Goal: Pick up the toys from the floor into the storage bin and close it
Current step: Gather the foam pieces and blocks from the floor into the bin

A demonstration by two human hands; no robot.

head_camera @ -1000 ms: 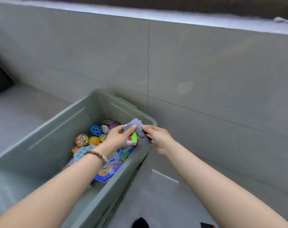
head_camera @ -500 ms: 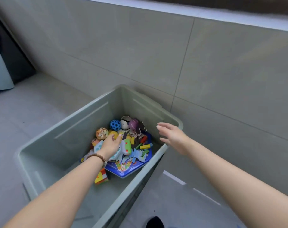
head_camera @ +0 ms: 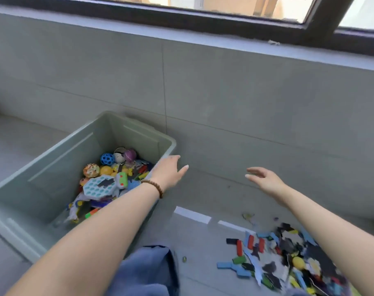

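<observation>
A grey-green storage bin (head_camera: 53,146) stands open on the floor at the left, against the tiled wall. Inside lie several toys (head_camera: 109,180): balls, a hexagonal bubble board, small coloured blocks and a blue board. My left hand (head_camera: 169,170) hovers over the bin's right rim, fingers spread, holding nothing. My right hand (head_camera: 265,180) is in the air to the right of the bin, also spread and bare. A pile of coloured blocks and flat puzzle pieces (head_camera: 284,259) lies on the floor at the lower right, below my right forearm. No lid is in view.
The grey tiled wall (head_camera: 224,92) rises just behind the bin, with a window ledge (head_camera: 203,39) above. My blue-clad knee (head_camera: 147,272) is at the bottom centre. A tiny bead (head_camera: 184,259) lies on the floor beside it. White floor markings (head_camera: 192,214) run past the bin.
Both hands let go of the toy pieces over the bin and came out of it, swinging right. The view has turned right, so the floor pile now shows.
</observation>
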